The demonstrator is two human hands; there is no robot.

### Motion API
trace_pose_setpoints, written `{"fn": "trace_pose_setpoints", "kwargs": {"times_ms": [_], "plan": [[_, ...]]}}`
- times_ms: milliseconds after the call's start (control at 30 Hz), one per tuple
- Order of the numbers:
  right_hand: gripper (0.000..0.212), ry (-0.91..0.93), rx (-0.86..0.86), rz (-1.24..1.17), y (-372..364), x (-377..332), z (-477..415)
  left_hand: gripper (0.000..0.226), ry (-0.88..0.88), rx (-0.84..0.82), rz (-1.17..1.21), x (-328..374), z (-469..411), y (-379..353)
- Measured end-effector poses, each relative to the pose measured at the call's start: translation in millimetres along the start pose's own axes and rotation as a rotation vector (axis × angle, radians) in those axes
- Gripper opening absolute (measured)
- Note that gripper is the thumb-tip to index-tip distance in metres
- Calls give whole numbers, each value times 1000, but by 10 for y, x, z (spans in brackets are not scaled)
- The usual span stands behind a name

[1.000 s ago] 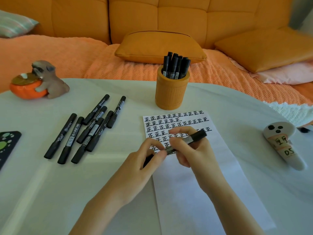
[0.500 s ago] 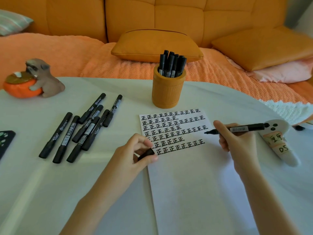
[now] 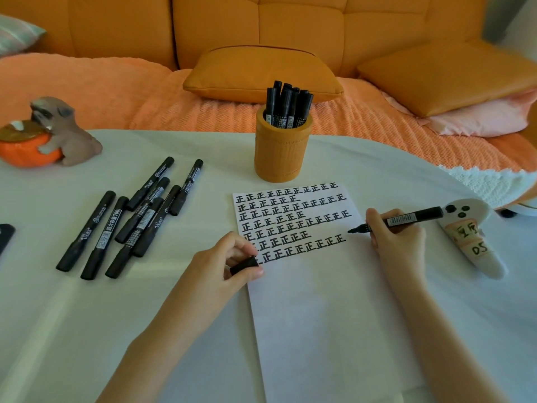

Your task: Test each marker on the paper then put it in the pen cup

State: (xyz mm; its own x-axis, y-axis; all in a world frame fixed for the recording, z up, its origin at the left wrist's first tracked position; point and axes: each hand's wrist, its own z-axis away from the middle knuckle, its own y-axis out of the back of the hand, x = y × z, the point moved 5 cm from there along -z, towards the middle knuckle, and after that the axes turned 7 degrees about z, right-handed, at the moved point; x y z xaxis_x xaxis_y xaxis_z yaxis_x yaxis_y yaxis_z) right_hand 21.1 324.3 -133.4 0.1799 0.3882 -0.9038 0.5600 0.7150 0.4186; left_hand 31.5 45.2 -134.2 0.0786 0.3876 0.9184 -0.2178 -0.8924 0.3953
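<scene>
A white paper (image 3: 325, 309) lies on the table, its upper part filled with rows of black marks. My right hand (image 3: 398, 242) grips an uncapped black marker (image 3: 406, 220), tip pointing left just past the end of the lower rows. My left hand (image 3: 229, 263) pinches the marker's black cap (image 3: 243, 265) at the paper's left edge. An orange pen cup (image 3: 280, 152) behind the paper holds several black markers (image 3: 287, 107). Several capped black markers (image 3: 130, 216) lie loose on the table to the left.
A white ghost-shaped object with labels (image 3: 470, 239) lies right of my right hand. A dog figurine with an orange bowl (image 3: 49, 135) stands at the far left. A dark object (image 3: 5, 235) pokes in at the left edge. An orange sofa with cushions (image 3: 261, 74) runs behind the table.
The two hands pulled the cap off the marker. My right hand carried the marker to the right side of the paper and lowered its tip toward the rows; my left hand kept the cap.
</scene>
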Motion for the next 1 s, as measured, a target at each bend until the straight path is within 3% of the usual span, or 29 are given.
{"fn": "trace_pose_setpoints", "kwargs": {"times_ms": [600,1000], "plan": [[29,24,-21,36,-39,28,-14,19,15,-9,-8,-23,-2,-9],[31,40,55,72,-4,6,-14,18,24,-13,-10,-18,5,-5]]}}
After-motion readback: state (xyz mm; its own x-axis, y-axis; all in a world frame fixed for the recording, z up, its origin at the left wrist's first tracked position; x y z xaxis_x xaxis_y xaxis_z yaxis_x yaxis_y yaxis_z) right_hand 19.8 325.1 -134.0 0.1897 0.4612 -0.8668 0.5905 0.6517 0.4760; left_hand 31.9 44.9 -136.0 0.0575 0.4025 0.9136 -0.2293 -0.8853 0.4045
